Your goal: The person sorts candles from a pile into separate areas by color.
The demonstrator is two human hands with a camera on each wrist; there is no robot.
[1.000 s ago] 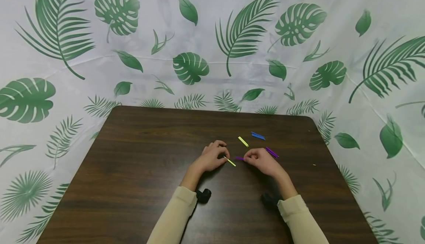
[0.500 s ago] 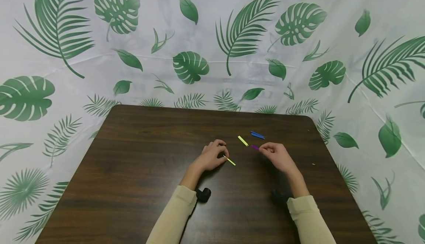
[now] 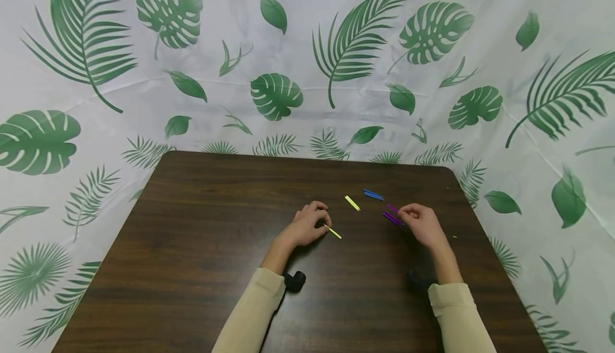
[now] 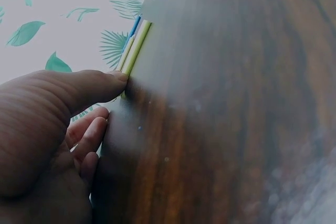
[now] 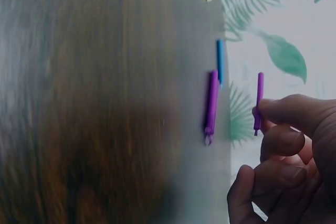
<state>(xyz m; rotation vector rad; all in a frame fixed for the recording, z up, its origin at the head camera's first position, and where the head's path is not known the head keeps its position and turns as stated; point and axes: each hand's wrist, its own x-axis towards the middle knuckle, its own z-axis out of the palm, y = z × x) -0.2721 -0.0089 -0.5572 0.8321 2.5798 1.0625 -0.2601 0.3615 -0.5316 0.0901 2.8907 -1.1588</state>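
In the head view my left hand (image 3: 309, 225) rests low on the table and pinches a thin yellow candle (image 3: 334, 233). The left wrist view shows that yellow candle (image 4: 137, 48) under my thumb, its near end hidden. To the right, my right hand (image 3: 425, 225) holds a purple candle (image 3: 393, 209) between thumb and finger. In the right wrist view this purple candle (image 5: 259, 95) is raised, its narrow tip pointing down. Just beneath it on the table lie purple candles (image 3: 393, 219) side by side.
Blue candles (image 3: 373, 195) and yellow candles (image 3: 352, 203) lie in small groups farther back on the dark wooden table (image 3: 216, 235). A tiny pale scrap (image 3: 454, 236) is near the right edge. A leaf-print curtain (image 3: 298, 48) hangs behind the table.
My right hand has moved right and away from my left hand, carrying the purple candle over to the other purple ones. My left hand has stayed still with its yellow candle.
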